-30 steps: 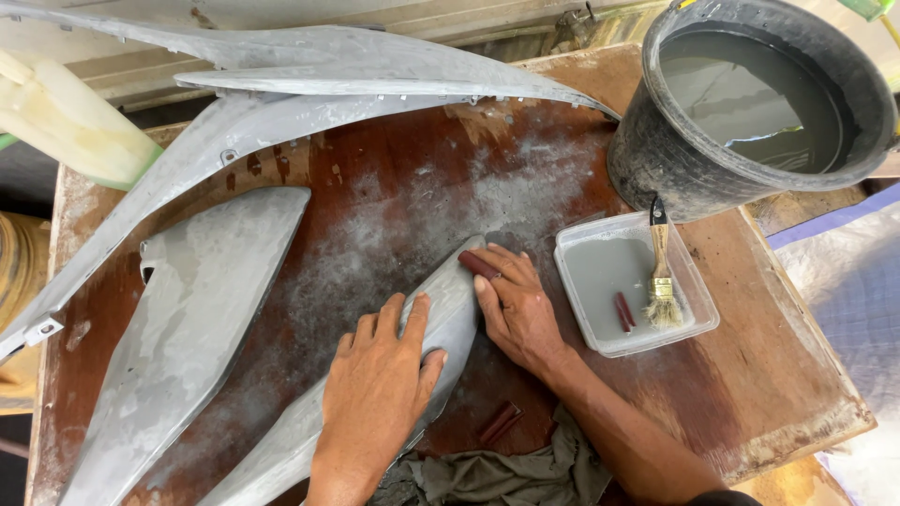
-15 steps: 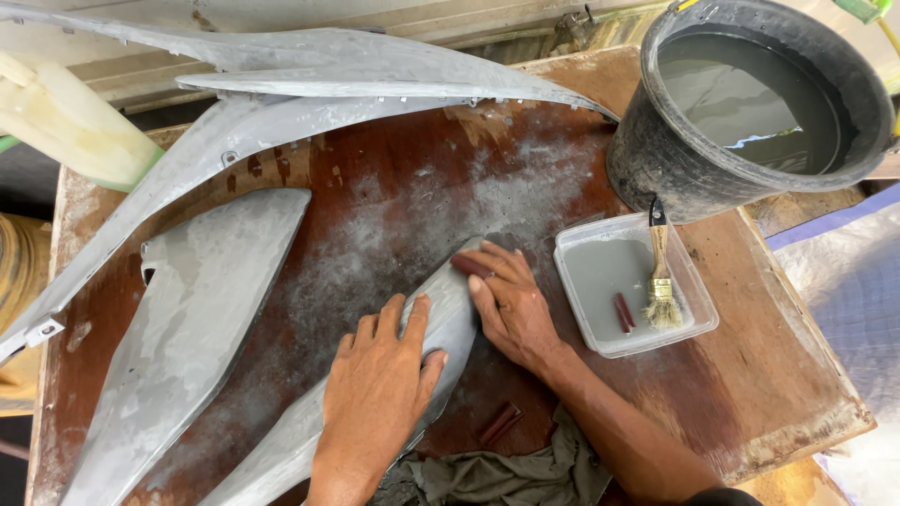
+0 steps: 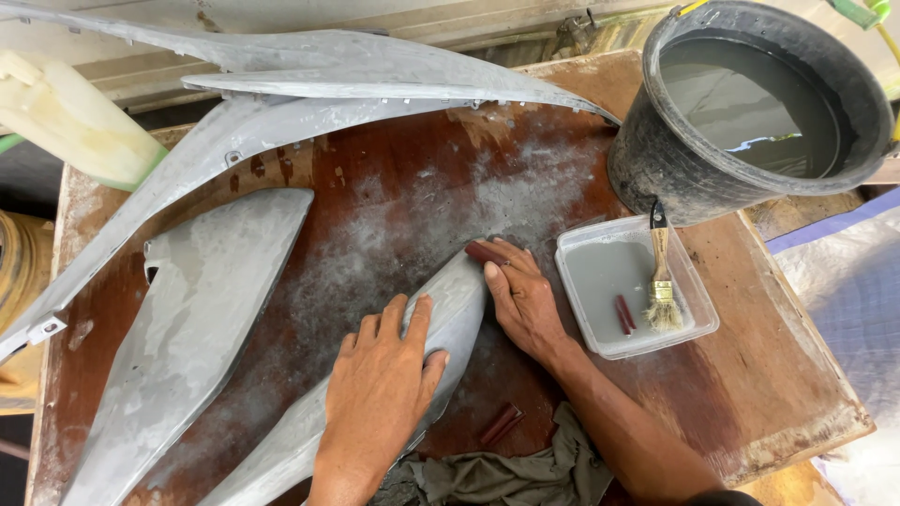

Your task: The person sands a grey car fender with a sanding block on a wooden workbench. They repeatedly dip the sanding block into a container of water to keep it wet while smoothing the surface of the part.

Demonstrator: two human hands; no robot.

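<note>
A long grey primed panel (image 3: 309, 426) lies diagonally on the wooden table (image 3: 769, 375). My left hand (image 3: 380, 389) presses flat on its middle, fingers spread over the top edge. My right hand (image 3: 520, 295) holds a small dark red sanding piece (image 3: 486, 253) against the panel's pointed upper tip. The panel's lower end runs out of view at the bottom.
A wider grey panel (image 3: 187, 328) lies to the left, long curved panels (image 3: 328, 70) across the back. A black bucket of grey water (image 3: 759, 103) stands at the back right. In front of it, a clear tub (image 3: 698, 323) holds a brush (image 3: 662, 281). A rag (image 3: 506, 473) lies near me.
My right hand and the red piece slid back and forth over the panel tip, ending slightly higher and to the right. My left hand stayed put.
</note>
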